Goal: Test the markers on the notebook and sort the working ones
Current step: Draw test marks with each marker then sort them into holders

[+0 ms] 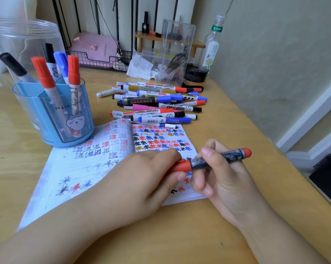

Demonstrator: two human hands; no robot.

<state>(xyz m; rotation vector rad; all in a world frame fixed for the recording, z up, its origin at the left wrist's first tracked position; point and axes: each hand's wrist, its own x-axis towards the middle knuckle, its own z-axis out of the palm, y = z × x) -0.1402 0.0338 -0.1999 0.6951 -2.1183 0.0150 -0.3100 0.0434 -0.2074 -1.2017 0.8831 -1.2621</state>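
Observation:
An open notebook (96, 164) lies on the wooden desk, its pages covered with red, blue and black star-shaped test marks. Over its right page both hands hold one red marker (233, 156) with a worn grey barrel. My left hand (141, 178) grips the marker's red cap end, and my right hand (218, 174) curls round the barrel. A pile of several markers (157, 103) lies just beyond the notebook. At the left a blue pen holder (52, 119) holds several upright markers with red, blue and black caps.
A clear plastic jar (18, 40) stands behind the holder. At the back are a wire rack with a pink case (96, 48), crumpled tissue (139, 67), a clear acrylic organizer (176, 52) and a bottle (212, 44). The desk's right edge (275, 149) drops toward the floor.

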